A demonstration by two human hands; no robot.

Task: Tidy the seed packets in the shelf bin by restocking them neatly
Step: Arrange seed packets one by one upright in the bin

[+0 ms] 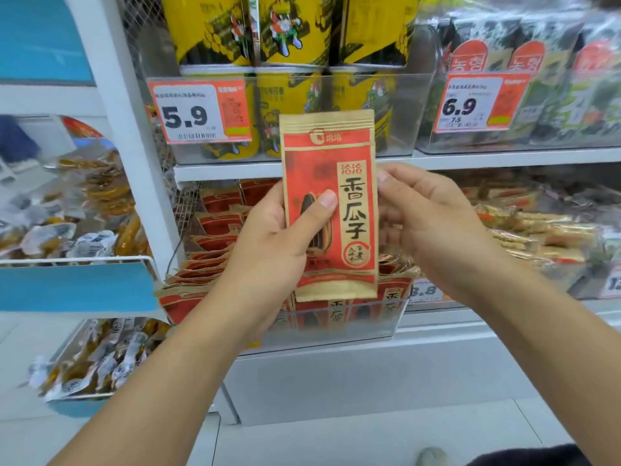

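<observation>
Above the half-hidden bin (336, 326), one seed packet (331, 203) clasped by both hands, right fingers (386, 183) behind it.

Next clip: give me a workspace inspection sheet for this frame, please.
Surface: white shelf; clear bin below.
Job's things: seed packet held upright; more seed packets in the bin, leaning unevenly.
Clutter: nothing seen.
Hands: left hand grips the packet, thumb on front; right hand holds its right edge.
Cables: one thin dark cable by the upright.
Surroundings: yellow cans, price tags, seaweed packs.
</observation>
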